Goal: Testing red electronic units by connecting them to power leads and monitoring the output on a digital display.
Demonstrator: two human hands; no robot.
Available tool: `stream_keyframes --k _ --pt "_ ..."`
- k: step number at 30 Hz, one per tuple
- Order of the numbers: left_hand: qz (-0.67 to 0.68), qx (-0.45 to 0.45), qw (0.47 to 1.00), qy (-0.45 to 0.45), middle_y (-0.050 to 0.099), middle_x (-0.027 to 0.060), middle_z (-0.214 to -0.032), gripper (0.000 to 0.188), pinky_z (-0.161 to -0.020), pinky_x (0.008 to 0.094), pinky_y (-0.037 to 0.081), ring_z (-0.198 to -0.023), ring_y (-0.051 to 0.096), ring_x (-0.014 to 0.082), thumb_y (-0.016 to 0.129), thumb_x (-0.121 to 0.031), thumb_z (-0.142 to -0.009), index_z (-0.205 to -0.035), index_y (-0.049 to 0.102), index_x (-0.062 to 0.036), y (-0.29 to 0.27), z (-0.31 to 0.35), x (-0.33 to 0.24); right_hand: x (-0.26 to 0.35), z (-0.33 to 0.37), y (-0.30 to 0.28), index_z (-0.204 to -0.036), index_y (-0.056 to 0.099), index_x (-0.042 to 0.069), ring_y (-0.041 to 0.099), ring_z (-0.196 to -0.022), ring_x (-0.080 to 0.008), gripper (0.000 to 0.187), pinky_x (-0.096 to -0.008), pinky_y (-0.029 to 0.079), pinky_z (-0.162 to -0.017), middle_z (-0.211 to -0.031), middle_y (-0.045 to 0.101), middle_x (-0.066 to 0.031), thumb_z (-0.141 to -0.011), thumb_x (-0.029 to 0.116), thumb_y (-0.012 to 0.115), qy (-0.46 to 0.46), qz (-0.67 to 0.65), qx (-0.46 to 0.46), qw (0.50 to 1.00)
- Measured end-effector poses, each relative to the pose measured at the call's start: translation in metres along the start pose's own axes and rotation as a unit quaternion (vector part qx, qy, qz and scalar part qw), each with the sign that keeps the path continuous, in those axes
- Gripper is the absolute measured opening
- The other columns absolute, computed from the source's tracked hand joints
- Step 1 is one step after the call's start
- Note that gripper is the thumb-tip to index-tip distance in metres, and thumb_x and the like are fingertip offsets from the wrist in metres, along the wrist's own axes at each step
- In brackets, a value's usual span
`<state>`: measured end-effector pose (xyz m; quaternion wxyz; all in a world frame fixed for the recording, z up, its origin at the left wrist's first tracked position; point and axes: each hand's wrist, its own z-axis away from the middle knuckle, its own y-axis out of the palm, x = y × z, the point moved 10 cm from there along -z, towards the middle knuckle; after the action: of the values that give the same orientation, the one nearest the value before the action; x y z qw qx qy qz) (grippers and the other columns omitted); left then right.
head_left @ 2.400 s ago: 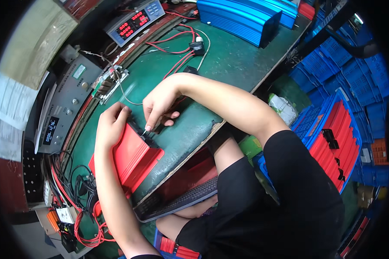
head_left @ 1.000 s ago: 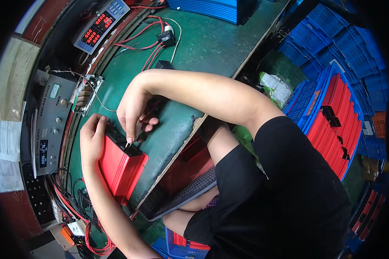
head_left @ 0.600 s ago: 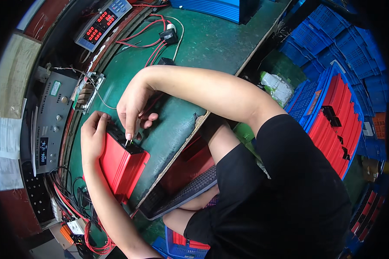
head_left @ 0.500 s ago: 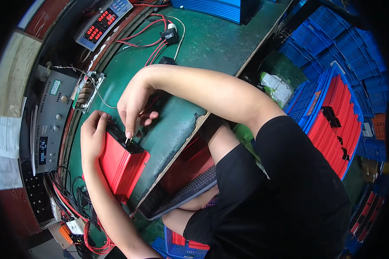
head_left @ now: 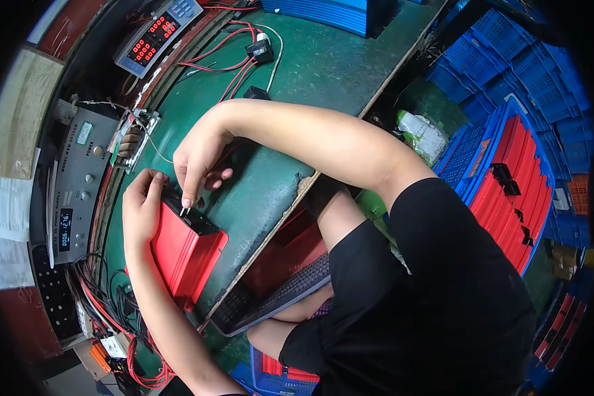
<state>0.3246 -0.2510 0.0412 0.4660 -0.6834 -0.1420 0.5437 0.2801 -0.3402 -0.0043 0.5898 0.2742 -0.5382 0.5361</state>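
Note:
On the green bench, close to its near edge, lies a red metal box (head_left: 185, 254) with a black end panel (head_left: 198, 223). Fingers of my left hand (head_left: 142, 198) are wrapped round the left side of the box at the panel, their tips partly hidden. Over that panel, my right hand (head_left: 201, 162) pinches a small piece with two thin metal prongs (head_left: 185, 211), which point down at the panel. Its upper part is hidden by my fingers, so its kind does not show. A thin pale wire (head_left: 155, 146) runs toward my right hand.
A grey power supply (head_left: 79, 188) and a meter with red digits (head_left: 157, 38) line the left side. Cables with a black connector (head_left: 261, 51) lie beyond my right arm. At right, a blue crate (head_left: 472, 155) holds several red housings (head_left: 511, 191). A blue box (head_left: 323, 14) stands at the back.
My right hand has shifted slightly left, bringing the metal prongs along the black panel toward my left hand. My left hand and the red box stay in place.

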Motion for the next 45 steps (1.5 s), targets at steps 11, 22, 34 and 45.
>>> stream_keyframes --k 11,22,34,45 --pt "0.012 0.007 1.0 0.007 0.062 0.0059 -0.082 0.025 -0.075 0.0267 0.045 -0.079 0.056 0.0116 0.052 -0.018 -0.102 -0.092 0.059 0.004 0.0029 -0.0011 0.001 -0.0074 -0.0042 0.0028 -0.078 0.065 0.002 0.053 -0.048 -0.0097 0.047 -0.0227 0.043 -0.048 -0.063 0.057 -0.0024 -0.094 0.046 0.065 0.02 0.053 0.025 0.998" --pt "0.002 -0.001 1.0 0.012 0.067 0.0112 -0.081 0.028 -0.074 0.0294 0.048 -0.077 0.061 0.0149 0.054 -0.02 -0.1 -0.093 0.062 0.0057 0.0016 -0.0016 0.0004 -0.0054 -0.0023 -0.0006 -0.075 0.062 0.002 0.054 -0.05 -0.0104 0.047 -0.024 0.045 -0.049 -0.063 0.057 -0.0028 -0.095 0.044 0.065 0.014 0.02 0.006 1.0" --pt "-0.005 0.002 1.0 0.009 0.066 0.0106 -0.081 0.029 -0.074 0.0292 0.048 -0.078 0.06 0.0143 0.054 -0.022 -0.101 -0.094 0.063 0.0054 0.0011 -0.0002 -0.0025 -0.0046 -0.0028 -0.0012 -0.078 0.064 0.002 0.055 -0.051 -0.0117 0.047 -0.0249 0.046 -0.05 -0.064 0.057 -0.0033 -0.095 0.045 0.064 0.013 0.03 0.004 0.999" --pt "-0.01 -0.005 1.0 0.009 0.065 0.0112 -0.081 0.035 -0.075 0.0297 0.047 -0.078 0.059 0.0156 0.051 -0.026 -0.103 -0.095 0.063 0.0065 -0.0004 0.0002 -0.0021 -0.0068 -0.0037 -0.0004 -0.072 0.059 0.004 0.055 -0.051 -0.0116 0.047 -0.0257 0.047 -0.051 -0.064 0.057 -0.0032 -0.095 0.045 0.065 0.023 0.032 0.005 0.999"
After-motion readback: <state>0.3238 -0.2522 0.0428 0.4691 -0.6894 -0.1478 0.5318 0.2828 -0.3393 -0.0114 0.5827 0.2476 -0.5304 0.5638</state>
